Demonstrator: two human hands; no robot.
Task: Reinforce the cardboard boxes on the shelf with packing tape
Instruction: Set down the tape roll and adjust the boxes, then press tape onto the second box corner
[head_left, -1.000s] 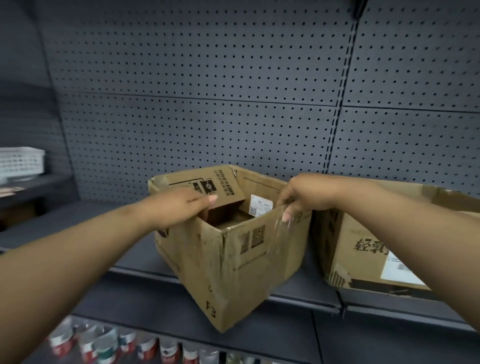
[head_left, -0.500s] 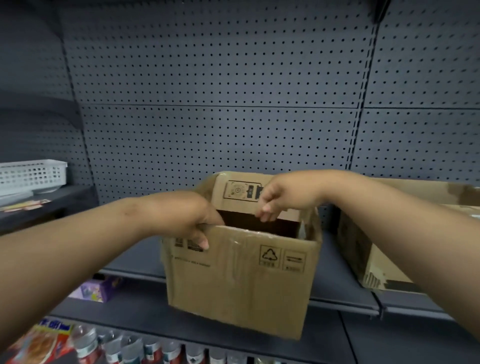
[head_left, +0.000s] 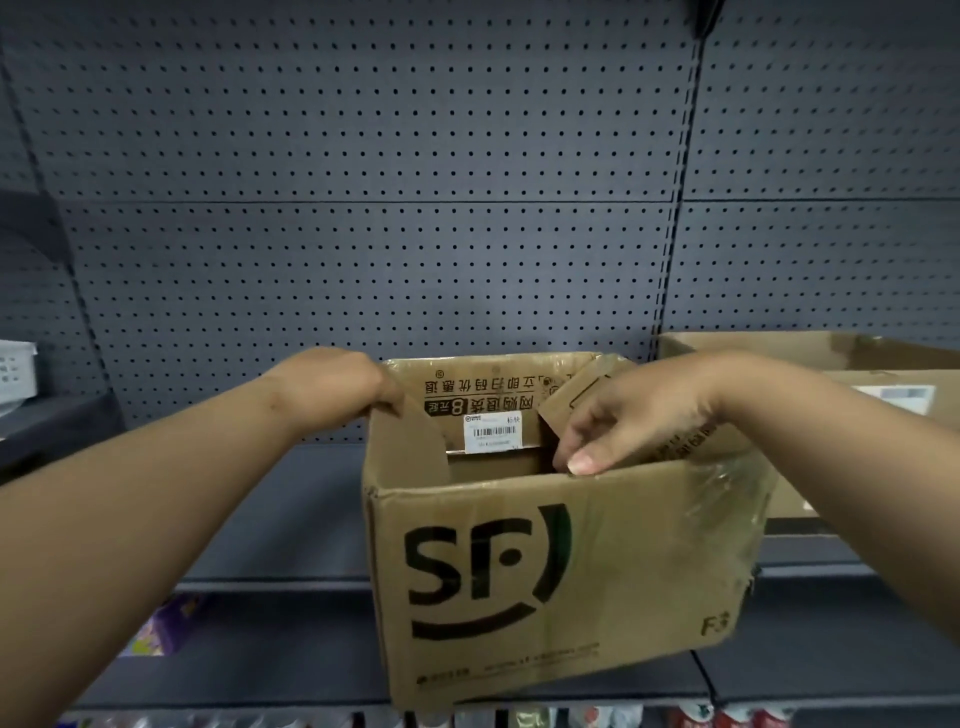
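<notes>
Two grips on cardboard box (head_left: 597, 582) (tilted) — left hand (head_left: 332, 384) corner, right hand (head_left: 639, 415) rim.

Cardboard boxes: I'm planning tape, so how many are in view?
2. The SF-printed box is held in front by the left hand and right hand; a second box sits on the shelf at right, partly behind the arm. More may be out of frame.

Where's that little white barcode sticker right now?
In the head view, the barcode sticker sits just below centre, inside the open SF box on its far inner wall, between the left hand and the right hand.
</notes>
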